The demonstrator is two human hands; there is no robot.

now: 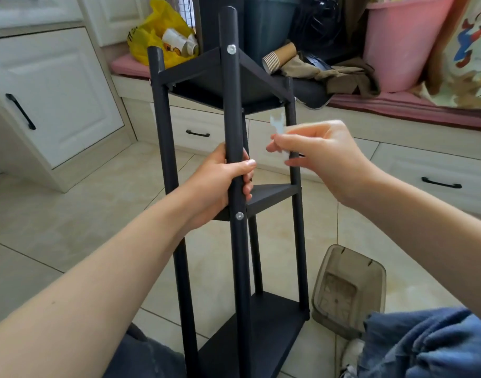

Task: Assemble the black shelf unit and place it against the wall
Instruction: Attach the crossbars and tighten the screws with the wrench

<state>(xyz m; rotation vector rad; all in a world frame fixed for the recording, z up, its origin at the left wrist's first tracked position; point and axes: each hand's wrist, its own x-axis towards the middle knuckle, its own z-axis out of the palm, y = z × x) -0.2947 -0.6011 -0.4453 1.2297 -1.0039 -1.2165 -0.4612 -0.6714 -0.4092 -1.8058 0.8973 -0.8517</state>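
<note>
Fig. | We see the black three-tier shelf unit with round posts (235, 105) upright on the beige tiled floor (97, 200), not yet at a wall | left hand (220, 184) clenched round its front post, steadying it | right hand (326, 156) pinches a small pale flat wrench (277, 125) (blurred), presumably for the silver bolts (231, 49).

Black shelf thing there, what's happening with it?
A person is assembling the black shelf unit, which stands upright on the tiled floor with three shelves fitted. The left hand has its grip round the front pole between the top and middle shelves. The right hand pinches a small pale wrench beside it.
</note>
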